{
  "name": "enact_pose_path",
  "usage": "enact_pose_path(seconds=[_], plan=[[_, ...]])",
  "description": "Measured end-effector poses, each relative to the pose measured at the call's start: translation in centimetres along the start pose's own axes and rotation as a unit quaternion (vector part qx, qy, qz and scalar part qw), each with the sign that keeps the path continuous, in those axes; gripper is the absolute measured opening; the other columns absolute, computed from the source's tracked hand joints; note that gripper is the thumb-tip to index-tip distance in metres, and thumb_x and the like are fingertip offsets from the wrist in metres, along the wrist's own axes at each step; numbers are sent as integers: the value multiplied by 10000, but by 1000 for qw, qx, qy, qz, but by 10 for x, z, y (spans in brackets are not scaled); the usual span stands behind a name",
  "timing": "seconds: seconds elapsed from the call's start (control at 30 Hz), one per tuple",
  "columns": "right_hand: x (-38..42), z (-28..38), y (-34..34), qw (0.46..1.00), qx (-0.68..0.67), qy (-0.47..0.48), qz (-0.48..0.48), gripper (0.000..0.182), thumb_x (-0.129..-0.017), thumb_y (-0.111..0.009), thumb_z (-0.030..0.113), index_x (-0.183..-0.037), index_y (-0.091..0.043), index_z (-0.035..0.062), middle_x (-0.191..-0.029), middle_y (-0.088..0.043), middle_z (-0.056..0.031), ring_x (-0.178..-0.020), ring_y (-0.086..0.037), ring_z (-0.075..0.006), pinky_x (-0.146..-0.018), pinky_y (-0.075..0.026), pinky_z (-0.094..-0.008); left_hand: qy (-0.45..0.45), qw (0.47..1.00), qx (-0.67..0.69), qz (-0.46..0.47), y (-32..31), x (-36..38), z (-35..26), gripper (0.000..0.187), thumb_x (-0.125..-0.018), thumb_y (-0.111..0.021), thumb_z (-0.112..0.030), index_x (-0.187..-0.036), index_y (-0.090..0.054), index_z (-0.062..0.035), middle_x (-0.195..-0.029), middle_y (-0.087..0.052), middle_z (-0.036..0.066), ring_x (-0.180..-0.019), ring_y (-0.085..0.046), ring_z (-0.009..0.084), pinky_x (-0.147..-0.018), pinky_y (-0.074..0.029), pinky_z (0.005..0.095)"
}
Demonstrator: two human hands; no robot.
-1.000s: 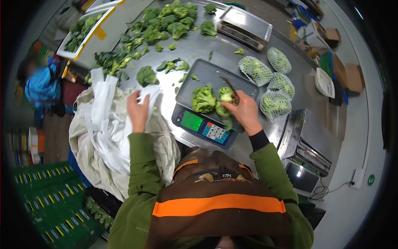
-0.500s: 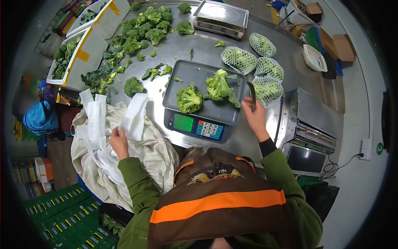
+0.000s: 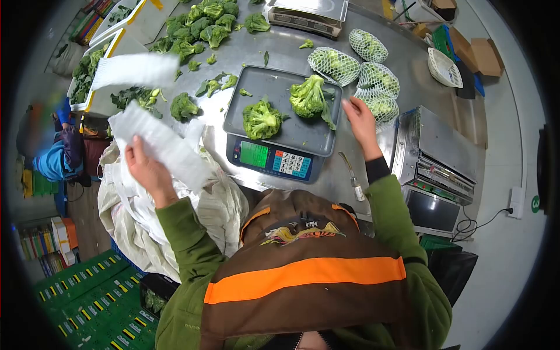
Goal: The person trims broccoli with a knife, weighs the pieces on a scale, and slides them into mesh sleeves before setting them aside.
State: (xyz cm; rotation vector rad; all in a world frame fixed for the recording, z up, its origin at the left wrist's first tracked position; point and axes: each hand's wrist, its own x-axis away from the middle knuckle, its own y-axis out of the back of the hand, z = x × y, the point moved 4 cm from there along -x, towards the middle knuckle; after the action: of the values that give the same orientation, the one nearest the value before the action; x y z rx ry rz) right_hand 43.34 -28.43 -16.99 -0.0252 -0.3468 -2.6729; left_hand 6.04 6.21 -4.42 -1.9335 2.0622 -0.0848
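White mesh sleeving [image 3: 160, 143] is gripped in my left hand [image 3: 149, 172], above a pale sack [image 3: 224, 207]. Another white piece [image 3: 137, 69], blurred, is in the air farther up. On the grey scale tray [image 3: 262, 81] lie two broccoli heads, one at the left [image 3: 262, 119] and one at the right [image 3: 308, 97]. My right hand [image 3: 363, 125] is just right of the tray, near the netted broccoli [image 3: 383, 111]; its fingers are partly bent and no object shows in them. A knife [image 3: 356, 186] lies on the metal table below that hand.
Loose broccoli [image 3: 198, 29] is heaped at the table's back left, beside white boxes of leaves [image 3: 87, 73]. A second scale [image 3: 306, 14] stands at the back, a metal machine [image 3: 437, 163] at the right. Another person [image 3: 58, 157] is at the far left.
The knife has left my right hand and lies on the table. My left hand has moved left with white sleeving, lifted from the sack. Another white piece has moved up and left.
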Motion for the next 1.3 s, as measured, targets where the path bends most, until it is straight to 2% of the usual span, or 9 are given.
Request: enact_pose_path(seconds=[0.17, 0.23, 0.3, 0.37, 0.4, 0.5, 0.67, 1.1, 1.3], plan=[[-42, -12, -60, 989, 123, -20, 78, 656, -830, -753, 380, -1275, -536, -50, -1131, -638, -163, -965, -643, -198, -848, -509, -291, 127, 989, 42, 58, -39, 48, 13, 144, -935, -635, -176, -1018, -604, -63, -950, -634, 13, -828, -600, 74, -705, -483, 204], [-26, -2, -75, 972, -128, -170, 99, 604, -805, -746, 349, -1250, -568, -18, -1095, -647, -154, -954, -639, -227, -855, -505, -311, 137, 986, 63, 71, -38, 57, 22, 156, -938, -629, -153, -1051, -608, -48, -984, -643, 23, -879, -617, 100, -780, -493, 229], [-23, -5, -74, 974, -133, -164, 79, 530, -790, -717, 270, -1234, -586, 12, -1069, -647, -154, -962, -626, -266, -874, -491, -348, 178, 974, 70, 120, -36, 64, 33, 225, -947, -617, -140, -1111, -574, 9, -1055, -648, 83, -922, -627, 131, -808, -512, 263], [-21, 12, -69, 995, 74, 67, 13, 448, -811, -703, 221, -1208, -606, 38, -1089, -635, -75, -962, -622, -214, -822, -507, -342, 185, 973, 70, 117, -34, 66, 35, 235, -951, -607, -128, -1126, -570, 24, -1080, -656, 104, -936, -636, 142, -821, -514, 271], [-8, 18, -62, 971, 146, 185, -46, 435, -762, -731, 189, -1161, -625, 54, -1124, -607, -105, -1054, -580, -276, -902, -465, -374, 192, 973, 68, 111, -32, 67, 36, 229, -952, -606, -127, -1121, -570, 24, -1075, -655, 102, -934, -636, 143, -821, -514, 273], [38, 69, -70, 890, 291, 334, -105, 430, -700, -772, 193, -1086, -638, 59, -1125, -564, -118, -1110, -515, -318, -966, -425, -408, 206, 972, 60, 98, -28, 68, 40, 222, -950, -609, -124, -1112, -571, 23, -1060, -655, 97, -923, -634, 143, -817, -514, 276], [70, 61, -94, 859, 291, 414, 77, 389, -694, -797, 153, -1046, -644, 85, -1173, -560, -94, -1217, -458, -360, -1006, -402, -447, 214, 969, 67, 104, -42, 73, 53, 217, -940, -632, -127, -1090, -580, 20, -1025, -656, 83, -886, -624, 129, -799, -508, 268], [45, 56, -85, 902, 292, 314, -54, 384, -698, -751, 171, -1041, -608, 71, -1099, -578, -92, -1055, -515, -318, -920, -417, -417, 207, 960, 55, 183, -67, 96, 46, 226, -941, -648, -147, -1086, -590, 16, -981, -657, 42, -853, -579, 69, -785, -459, 218], [61, 63, -96, 917, 275, 288, -25, 401, -686, -814, 225, -995, -613, 67, -1058, -572, -96, -1008, -511, -324, -872, -446, -417, 215, 960, 40, 172, -66, 99, 54, 216, -936, -657, -146, -1072, -590, 7, -950, -645, 21, -832, -561, 54, -768, -448, 207]])
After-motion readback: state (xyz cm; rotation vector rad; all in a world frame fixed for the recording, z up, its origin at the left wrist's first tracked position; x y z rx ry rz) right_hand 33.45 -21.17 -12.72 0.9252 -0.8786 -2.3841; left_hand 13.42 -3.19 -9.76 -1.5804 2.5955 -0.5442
